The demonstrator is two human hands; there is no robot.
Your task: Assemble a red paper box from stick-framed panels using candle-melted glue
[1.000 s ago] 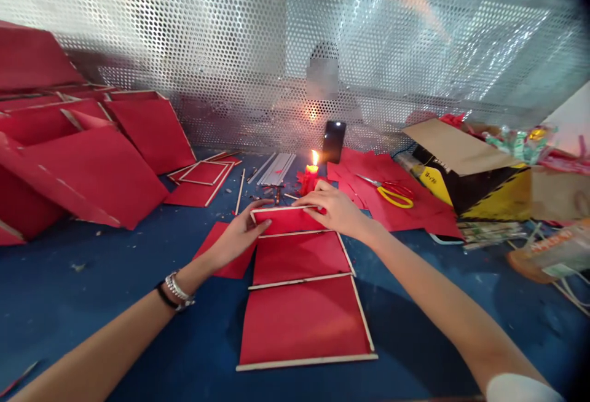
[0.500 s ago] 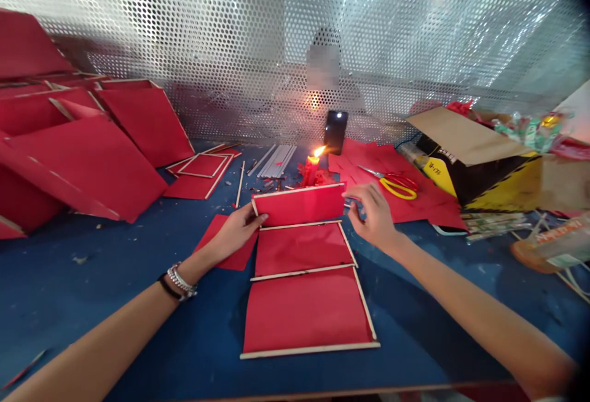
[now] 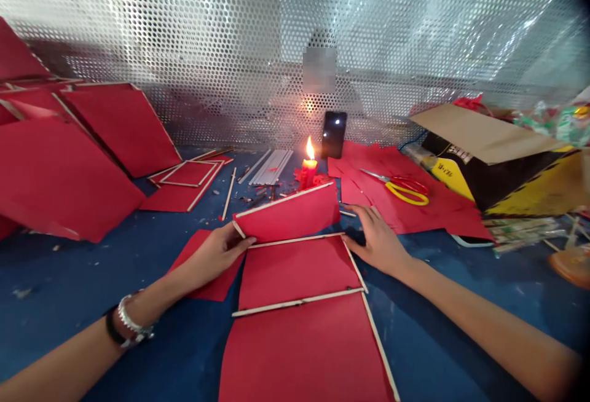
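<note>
A red paper panel strip edged with thin pale sticks lies in front of me, its far section tilted up. My left hand pinches that section's left edge, thumb on top. At the right side, my right hand is beside the strip with thumb and fingers apart, its thumb near the stick corner; nothing shows between them. Just beyond the raised section a lit red candle stands upright. A loose red sheet is partly under my left hand.
Stick-edged red panels are piled at the left, with smaller frames nearby. Pale strips lie behind. A phone leans on the perforated metal sheet. Yellow-handled scissors rest on red paper; a black-yellow box is at the right.
The view has moved closer to the strip. Its far section now slants more, with the right end farther back. My right hand has come down beside the stick corner. The candle flame stands straighter.
</note>
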